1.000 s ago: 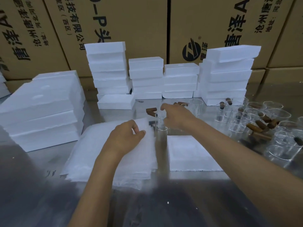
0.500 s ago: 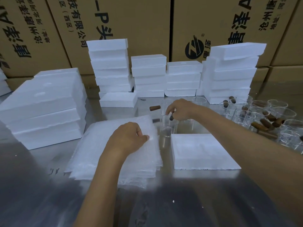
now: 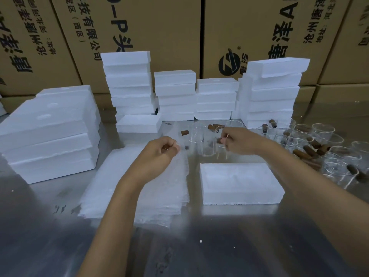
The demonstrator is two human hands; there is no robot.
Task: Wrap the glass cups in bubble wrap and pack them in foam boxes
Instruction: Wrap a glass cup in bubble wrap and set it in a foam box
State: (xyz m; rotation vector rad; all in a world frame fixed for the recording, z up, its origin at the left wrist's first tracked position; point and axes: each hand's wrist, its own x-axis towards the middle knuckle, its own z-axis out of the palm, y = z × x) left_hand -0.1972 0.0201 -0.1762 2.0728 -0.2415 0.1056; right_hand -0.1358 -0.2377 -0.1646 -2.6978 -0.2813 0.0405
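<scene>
While my left hand [image 3: 159, 149] pinches a corner of the top sheet [image 3: 177, 156] lifted off the bubble wrap [image 3: 139, 182], I'd peel slowly so only one sheet comes away. My right hand [image 3: 237, 142] is curled round a cup [image 3: 209, 147] by its handle at about one o'clock from the left; set it upright on the sheet. The foam box [image 3: 239, 182] lies at six o'clock of that cup, near.
</scene>
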